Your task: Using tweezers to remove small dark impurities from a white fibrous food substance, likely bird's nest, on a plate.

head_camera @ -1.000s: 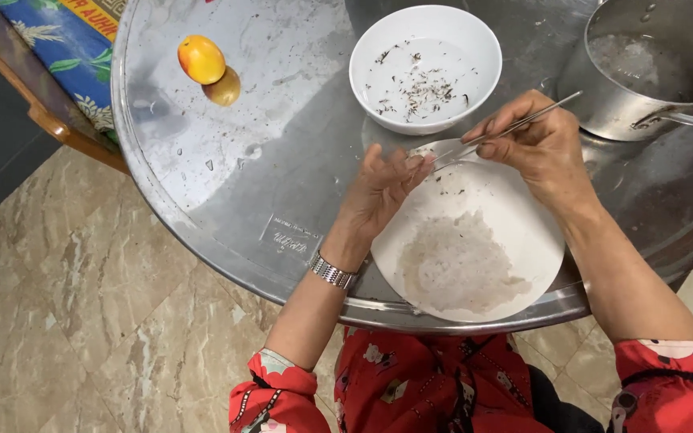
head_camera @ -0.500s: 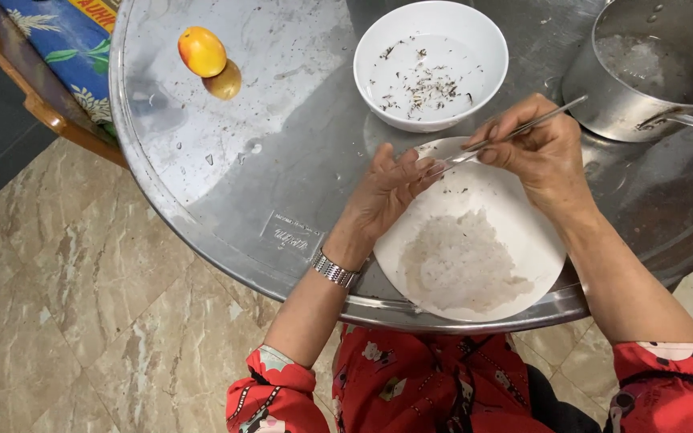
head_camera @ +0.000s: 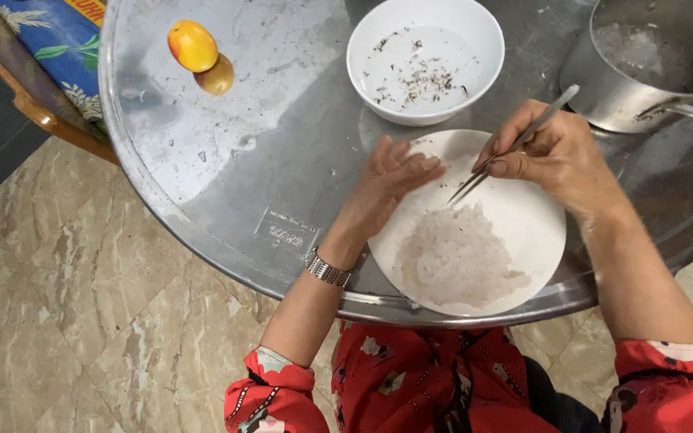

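surface: round steel table [head_camera: 226, 168] | on it: white plate [head_camera: 535, 240], white bowl [head_camera: 425, 60], steel pot [head_camera: 651, 64], 1 orange fruit [head_camera: 192, 45]

The round table [head_camera: 226, 200] is polished, mirror-like metal, scuffed and speckled. At its 12 o'clock a glossy white ceramic bowl [head_camera: 475, 88]; at 2 o'clock a brushed steel pot [head_camera: 611, 88]. Thin bright-metal tweezers [head_camera: 515, 144] cross a smooth matt-white plate [head_camera: 531, 232].
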